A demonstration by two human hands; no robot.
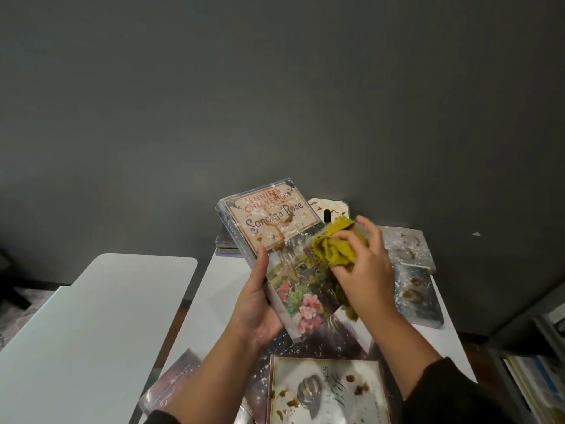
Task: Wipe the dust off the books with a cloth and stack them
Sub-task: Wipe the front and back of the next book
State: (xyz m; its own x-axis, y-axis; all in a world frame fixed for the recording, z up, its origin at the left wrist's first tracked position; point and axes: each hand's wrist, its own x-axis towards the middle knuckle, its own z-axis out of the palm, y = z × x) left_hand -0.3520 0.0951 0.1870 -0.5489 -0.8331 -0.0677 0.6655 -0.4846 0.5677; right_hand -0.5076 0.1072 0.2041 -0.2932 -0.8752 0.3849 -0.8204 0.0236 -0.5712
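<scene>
Above stained books (328, 390) on white table (226, 289), left hand (255, 304) gripping book (281, 249), right hand (363, 267) clutching cloth (333, 246)

Held book (276, 249): cream title panel with red and dark lettering, lower cover showing green foliage with pink and white flowers; brown drips and white specks across it. Cloth (331, 247): mustard yellow, plain. Desk (220, 286): white. Second surface at left (101, 316): white, plain. Wall (275, 102): dark grey, uniform. Near book (328, 390): pale cream cover with purple-grey border, brown blotches. Two books at right (415, 286): dark grey covers, white specks, brown smears. Sleeves (452, 390): black.
</scene>
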